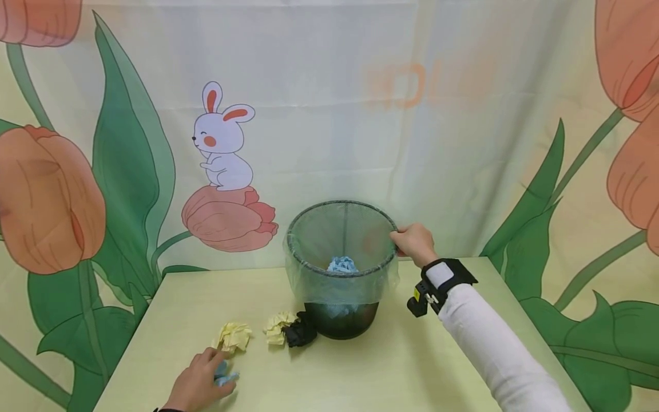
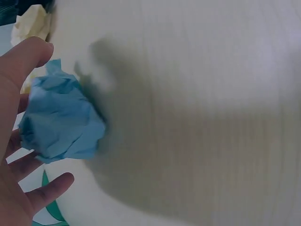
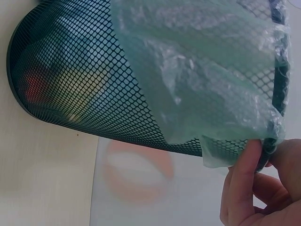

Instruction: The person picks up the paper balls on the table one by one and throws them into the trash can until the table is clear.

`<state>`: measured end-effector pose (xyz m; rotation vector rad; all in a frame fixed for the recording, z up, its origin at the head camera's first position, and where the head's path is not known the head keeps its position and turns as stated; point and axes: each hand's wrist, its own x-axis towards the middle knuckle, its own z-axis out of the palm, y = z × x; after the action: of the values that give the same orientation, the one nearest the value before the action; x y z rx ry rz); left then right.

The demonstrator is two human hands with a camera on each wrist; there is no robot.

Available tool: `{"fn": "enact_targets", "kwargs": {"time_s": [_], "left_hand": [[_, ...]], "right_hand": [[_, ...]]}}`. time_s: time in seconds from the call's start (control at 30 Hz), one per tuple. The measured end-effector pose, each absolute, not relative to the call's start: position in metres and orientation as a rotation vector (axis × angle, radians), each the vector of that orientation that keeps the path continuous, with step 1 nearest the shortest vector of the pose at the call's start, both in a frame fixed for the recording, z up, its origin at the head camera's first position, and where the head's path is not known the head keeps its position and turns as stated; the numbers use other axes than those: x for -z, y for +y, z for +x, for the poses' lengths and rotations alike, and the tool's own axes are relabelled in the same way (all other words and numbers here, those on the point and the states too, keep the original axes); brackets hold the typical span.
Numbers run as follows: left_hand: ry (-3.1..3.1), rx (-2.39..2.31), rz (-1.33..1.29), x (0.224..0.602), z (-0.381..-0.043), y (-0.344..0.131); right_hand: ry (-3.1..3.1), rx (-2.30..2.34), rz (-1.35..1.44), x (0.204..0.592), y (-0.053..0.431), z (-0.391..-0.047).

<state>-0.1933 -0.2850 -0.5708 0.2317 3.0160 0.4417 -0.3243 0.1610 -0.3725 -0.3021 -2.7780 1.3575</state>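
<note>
A mesh wastebasket [image 1: 342, 323] with a translucent green liner bag [image 3: 183, 89] folded over its rim stands at the back of the table. My right hand [image 1: 414, 243] grips the basket's rim at the right side, thumb and fingers on either side of it. At the front left, my left hand [image 1: 198, 380] is spread about a crumpled blue paper ball [image 2: 63, 117], the thumb apart from the other fingers. Whether the fingers behind the ball touch it is hidden. Just beyond that hand lies a crumpled yellow paper ball [image 1: 234, 336].
Beside the basket's base sit another yellow paper ball [image 1: 276, 327] and a black one [image 1: 300, 331]. Blue crumpled paper [image 1: 342, 264] shows inside the basket. The pale table [image 1: 401, 366] meets a printed curtain [image 1: 319, 114] behind.
</note>
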Motion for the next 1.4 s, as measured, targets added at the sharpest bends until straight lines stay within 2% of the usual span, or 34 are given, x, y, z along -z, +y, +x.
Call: {"fn": "enact_targets", "kwargs": {"time_s": [0.33, 0.47, 0.8, 1.4], "left_hand": [[2.911, -0.427, 0.130, 0.589, -0.190, -0.286], [2.910, -0.477, 0.163, 0.591, -0.190, -0.285], [2.811, -0.442, 0.059, 0.588, -0.200, -0.279], [3.064, -0.339, 0.341, 0.539, -0.220, -0.278]], "right_hand": [[-2.774, -1.361, -0.296, 0.374, 0.161, -0.323], [-2.777, -1.362, -0.301, 0.373, 0.161, -0.323], [-2.776, -1.359, -0.296, 0.373, 0.161, -0.323], [-2.768, -1.370, -0.314, 0.372, 0.161, -0.326]]}}
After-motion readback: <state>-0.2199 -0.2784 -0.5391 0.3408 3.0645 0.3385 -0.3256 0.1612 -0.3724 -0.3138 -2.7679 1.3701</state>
